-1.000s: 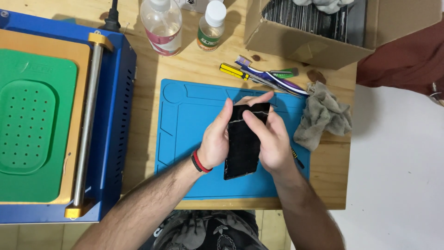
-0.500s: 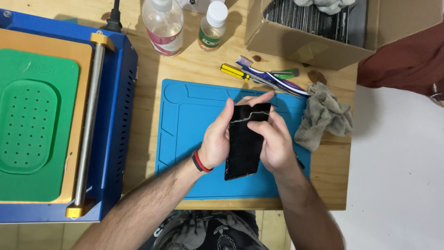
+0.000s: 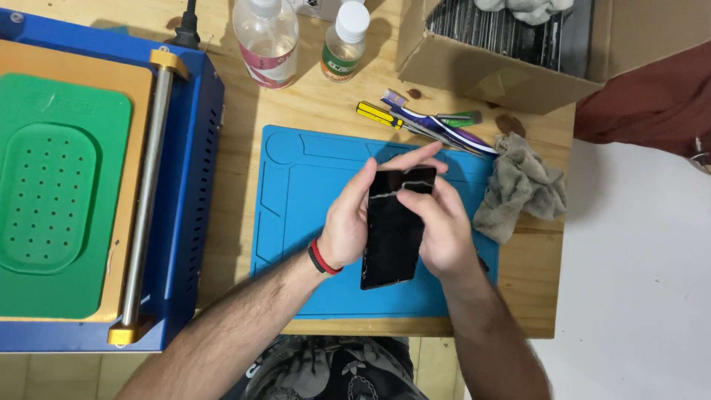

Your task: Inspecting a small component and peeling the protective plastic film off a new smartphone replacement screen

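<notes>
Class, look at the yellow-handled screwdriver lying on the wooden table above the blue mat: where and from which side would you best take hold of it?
Probably the yellow handle of the screwdriver, approached from above and the left. That thick end lies bare on the wooden table, while its shaft runs right under the cluster of other tools.

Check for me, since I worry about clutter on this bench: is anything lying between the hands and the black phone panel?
Nothing visible does. The left hand grips the black phone panel along its left edge and the right hand presses directly on its face, above the blue mat. The grey rag and screwdriver lie off to the side.
</notes>
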